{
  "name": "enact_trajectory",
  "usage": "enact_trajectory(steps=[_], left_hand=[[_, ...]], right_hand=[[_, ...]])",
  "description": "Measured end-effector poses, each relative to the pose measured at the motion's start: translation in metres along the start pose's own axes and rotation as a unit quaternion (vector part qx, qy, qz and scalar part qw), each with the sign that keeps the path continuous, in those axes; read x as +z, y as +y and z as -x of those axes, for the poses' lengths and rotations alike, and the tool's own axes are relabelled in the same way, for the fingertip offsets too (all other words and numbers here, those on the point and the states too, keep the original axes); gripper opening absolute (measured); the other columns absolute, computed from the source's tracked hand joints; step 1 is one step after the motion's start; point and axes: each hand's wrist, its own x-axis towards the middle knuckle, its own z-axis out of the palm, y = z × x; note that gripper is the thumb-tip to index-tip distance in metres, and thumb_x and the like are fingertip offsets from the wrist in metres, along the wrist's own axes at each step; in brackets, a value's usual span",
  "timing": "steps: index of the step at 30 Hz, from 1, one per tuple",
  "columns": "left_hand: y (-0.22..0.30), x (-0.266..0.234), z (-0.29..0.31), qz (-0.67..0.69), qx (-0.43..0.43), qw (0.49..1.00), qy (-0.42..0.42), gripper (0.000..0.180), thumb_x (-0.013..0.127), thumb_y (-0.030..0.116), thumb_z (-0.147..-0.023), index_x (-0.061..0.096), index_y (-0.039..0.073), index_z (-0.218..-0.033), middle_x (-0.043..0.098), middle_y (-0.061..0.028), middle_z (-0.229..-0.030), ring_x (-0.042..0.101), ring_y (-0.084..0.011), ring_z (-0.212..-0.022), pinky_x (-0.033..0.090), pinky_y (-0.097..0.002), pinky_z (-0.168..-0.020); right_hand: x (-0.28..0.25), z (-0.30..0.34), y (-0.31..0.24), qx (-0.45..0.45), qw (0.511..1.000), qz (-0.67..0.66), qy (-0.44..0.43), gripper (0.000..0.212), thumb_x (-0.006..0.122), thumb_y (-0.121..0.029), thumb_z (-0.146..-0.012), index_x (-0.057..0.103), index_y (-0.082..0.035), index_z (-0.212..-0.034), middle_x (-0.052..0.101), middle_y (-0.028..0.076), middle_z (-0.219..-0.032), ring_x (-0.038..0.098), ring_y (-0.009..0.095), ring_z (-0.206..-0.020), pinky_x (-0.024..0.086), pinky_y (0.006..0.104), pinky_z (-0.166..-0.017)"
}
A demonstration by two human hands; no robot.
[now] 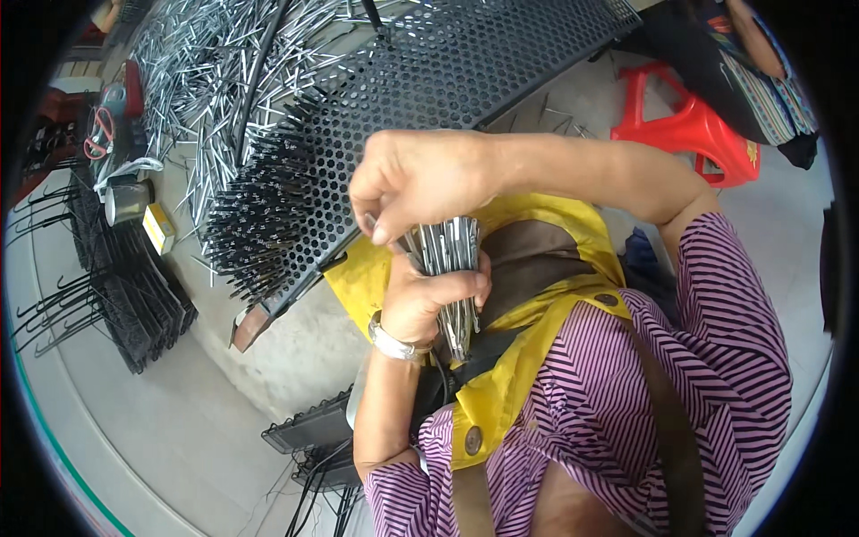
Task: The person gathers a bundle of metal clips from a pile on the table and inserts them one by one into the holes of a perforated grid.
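Observation:
A bundle of slim silvery metal rods is gripped in my left hand, which wears a wristwatch and has its thumb across the rods. Just above it, my right hand reaches over from the right with finger and thumb pinched together. A short grey end shows at that pinch, seemingly of one metal rod; the rest is hidden by the fingers. Beyond both hands lies a black perforated rack. Many dark rods stand packed upright in the holes at its near left end.
Loose silvery rods lie heaped beyond the rack. At left are stacked black racks with hooks, a metal cup, a small yellow box and red-handled scissors. A red stool and another person are at upper right. A yellow apron covers my lap.

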Motion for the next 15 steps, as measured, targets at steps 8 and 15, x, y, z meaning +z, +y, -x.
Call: enact_trajectory(steps=[8, 15], left_hand=[[0.007, -0.002, 0.000, 0.036, 0.044, 0.998, 0.038, 0.051, 0.064, -0.011, -0.060, 0.049, 0.000, -0.107, 0.057, -0.0114, -0.072, 0.056, -0.0201, -0.055, 0.046, -0.0294, -0.049], [-0.008, -0.015, 0.003, 0.156, 0.073, 0.984, 0.044, 0.053, 0.059, -0.003, -0.067, 0.044, 0.003, -0.118, 0.052, -0.0099, -0.079, 0.052, -0.0218, -0.063, 0.044, -0.0340, -0.056]], right_hand=[[-0.026, 0.003, -0.016, 0.006, 0.962, -0.130, 0.241, 0.008, 0.056, 0.000, -0.081, 0.061, 0.005, -0.084, 0.065, 0.014, -0.071, 0.065, 0.018, -0.061, 0.054, 0.0278, -0.055], [-0.076, -0.031, 0.019, -0.138, 0.917, -0.150, 0.343, 0.008, 0.053, 0.004, -0.084, 0.059, 0.008, -0.088, 0.064, 0.013, -0.077, 0.064, 0.017, -0.066, 0.058, 0.0270, -0.061]])
